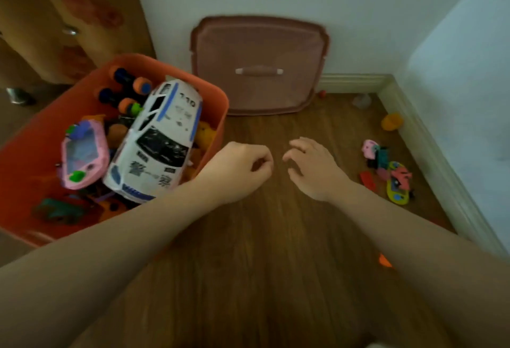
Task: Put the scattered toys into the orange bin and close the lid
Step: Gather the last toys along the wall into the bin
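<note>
- Head view: the left grip hangs over the wooden floor with its fingers curled loosely and nothing inside it; the right grip is beside it, fingers half spread, also holding nothing.
- The orange bin stands just to the left of the left grip, uncovered, with a white police car and a pink toy on top of the pile.
- The lid leans upright against the wall, ahead of both grips.
- The toys not yet collected lie to the right of the right grip: a small cluster of toys near the skirting board and a yellow cup further ahead.
- I judge the next step is for the right grip to reach to the cluster; it is better to scoop several pieces together, and to keep the small flat ones from slipping out.
- The police car sits high, so it may need pressing down before the lid can close.
</note>
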Demonstrator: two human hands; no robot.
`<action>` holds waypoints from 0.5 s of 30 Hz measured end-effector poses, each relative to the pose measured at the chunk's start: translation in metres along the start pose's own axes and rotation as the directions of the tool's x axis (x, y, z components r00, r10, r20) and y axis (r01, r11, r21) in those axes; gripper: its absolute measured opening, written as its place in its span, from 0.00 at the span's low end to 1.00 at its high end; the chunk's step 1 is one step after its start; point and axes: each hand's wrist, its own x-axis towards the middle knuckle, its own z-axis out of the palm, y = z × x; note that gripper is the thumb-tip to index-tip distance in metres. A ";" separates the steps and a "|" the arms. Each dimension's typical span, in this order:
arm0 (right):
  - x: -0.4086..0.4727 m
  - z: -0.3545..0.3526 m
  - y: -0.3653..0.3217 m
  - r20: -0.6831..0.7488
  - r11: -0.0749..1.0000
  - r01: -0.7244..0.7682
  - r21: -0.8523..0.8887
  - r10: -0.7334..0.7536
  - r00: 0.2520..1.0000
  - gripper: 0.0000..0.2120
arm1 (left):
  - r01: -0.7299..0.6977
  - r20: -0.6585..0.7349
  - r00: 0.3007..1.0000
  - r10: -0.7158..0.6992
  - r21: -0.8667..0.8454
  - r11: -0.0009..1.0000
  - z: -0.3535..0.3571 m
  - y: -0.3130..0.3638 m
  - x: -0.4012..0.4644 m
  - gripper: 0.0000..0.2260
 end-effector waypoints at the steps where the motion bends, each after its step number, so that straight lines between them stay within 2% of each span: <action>1: -0.015 0.001 0.028 0.038 0.998 -0.061 0.001 0.061 0.997 0.15 | 0.011 0.052 0.999 -0.010 -0.023 1.000 0.020 0.012 0.014 0.05; 5: -0.057 0.008 0.115 0.088 0.971 -0.239 0.017 0.236 0.968 0.15 | 0.099 0.195 0.977 -0.089 -0.042 0.994 0.085 0.042 0.058 0.07; 9: -0.103 0.029 0.199 0.146 0.916 -0.389 0.095 0.374 0.916 0.15 | 0.116 0.346 0.931 -0.115 0.018 0.993 0.151 0.069 0.092 0.12; 12: -0.134 0.056 0.249 0.271 0.862 -0.494 0.117 0.450 0.851 0.16 | 0.068 0.395 0.910 -0.125 0.156 0.985 0.206 0.084 0.114 0.15; 15: -0.155 0.085 0.276 0.399 0.840 -0.534 0.095 0.460 0.793 0.19 | -0.010 0.453 0.883 -0.123 0.279 0.960 0.248 0.087 0.128 0.19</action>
